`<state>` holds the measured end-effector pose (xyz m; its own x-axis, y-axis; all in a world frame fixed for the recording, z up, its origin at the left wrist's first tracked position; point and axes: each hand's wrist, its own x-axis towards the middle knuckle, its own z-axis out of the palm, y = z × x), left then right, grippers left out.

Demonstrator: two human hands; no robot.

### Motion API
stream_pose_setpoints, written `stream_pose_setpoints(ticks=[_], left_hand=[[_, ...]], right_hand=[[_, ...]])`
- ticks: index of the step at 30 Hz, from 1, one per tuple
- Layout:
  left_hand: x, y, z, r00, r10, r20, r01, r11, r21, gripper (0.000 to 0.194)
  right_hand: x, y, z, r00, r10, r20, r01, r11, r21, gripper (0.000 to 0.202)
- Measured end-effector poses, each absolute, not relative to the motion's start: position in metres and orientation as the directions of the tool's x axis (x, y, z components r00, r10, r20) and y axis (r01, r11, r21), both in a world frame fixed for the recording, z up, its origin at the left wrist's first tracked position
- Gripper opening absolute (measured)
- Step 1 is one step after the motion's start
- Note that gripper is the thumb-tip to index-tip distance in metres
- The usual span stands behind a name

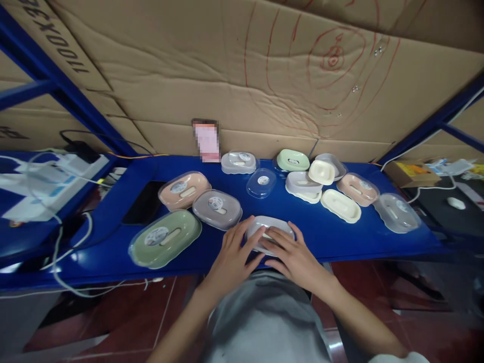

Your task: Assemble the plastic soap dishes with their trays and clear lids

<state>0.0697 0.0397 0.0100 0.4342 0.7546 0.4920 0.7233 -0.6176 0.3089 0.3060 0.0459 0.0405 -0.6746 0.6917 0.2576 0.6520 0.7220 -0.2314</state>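
Note:
A light grey soap dish (278,222) rests on the blue table near its front edge. My left hand (239,247) grips it from the left, fingers bent over the rim and top. From the right, my right hand (289,252) holds the same dish, its fingers spread across the top and side. My fingers hide much of the dish's middle. Just left of my left hand lies a grey-mauve soap dish (206,214) with a clear lid and a round label. Beyond the held dish is a loose clear lid (257,189).
Lidded soap dishes in pink (194,184) and green (185,227) sit at left beside a dark phone (142,204). Cream trays (341,205) and another pink dish (350,186) are at right. A phone (207,141) leans on the cardboard (170,75). White cables (58,242) trail at left.

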Motion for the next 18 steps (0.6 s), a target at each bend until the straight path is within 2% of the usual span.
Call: stream_pose_setpoints(ticks=[2, 4, 6, 8, 10, 13, 16, 18], left_hand=[[0.067, 0.037, 0.015, 0.463, 0.722, 0.513, 0.735, -0.637, 0.233, 0.062], [0.056, 0.030, 0.021, 0.394, 0.715, 0.577, 0.802, -0.574, 0.164, 0.063], [0.038, 0.021, 0.026, 0.203, 0.728, 0.655, 0.909, -0.389, 0.150, 0.070], [0.014, 0.014, 0.026, 0.007, 0.733, 0.680, 0.967, -0.177, 0.181, 0.079], [-0.008, 0.015, 0.024, -0.061, 0.748, 0.661, 0.978, -0.087, 0.187, 0.083], [-0.024, 0.028, 0.022, -0.020, 0.780, 0.626, 0.979, -0.112, 0.170, 0.080], [-0.011, 0.043, 0.029, 0.055, 0.745, 0.664, 0.961, -0.220, 0.167, 0.074], [0.011, 0.047, 0.033, 0.209, 0.729, 0.652, 0.901, -0.402, 0.161, 0.066]], right_hand=[[0.302, 0.048, 0.037, -0.698, 0.666, 0.262, 0.630, 0.746, -0.216, 0.040], [0.305, 0.053, 0.035, -0.715, 0.647, 0.265, 0.613, 0.763, -0.208, 0.040], [0.311, 0.062, 0.038, -0.739, 0.626, 0.249, 0.585, 0.780, -0.222, 0.044], [0.319, 0.078, 0.043, -0.761, 0.603, 0.240, 0.537, 0.792, -0.290, 0.047], [0.323, 0.105, 0.048, -0.745, 0.608, 0.276, 0.493, 0.780, -0.385, 0.048], [0.323, 0.159, 0.048, -0.649, 0.685, 0.331, 0.537, 0.721, -0.439, 0.055], [0.317, 0.201, 0.045, -0.659, 0.707, 0.256, 0.640, 0.706, -0.304, 0.064], [0.314, 0.210, 0.045, -0.678, 0.705, 0.208, 0.668, 0.709, -0.226, 0.062]])
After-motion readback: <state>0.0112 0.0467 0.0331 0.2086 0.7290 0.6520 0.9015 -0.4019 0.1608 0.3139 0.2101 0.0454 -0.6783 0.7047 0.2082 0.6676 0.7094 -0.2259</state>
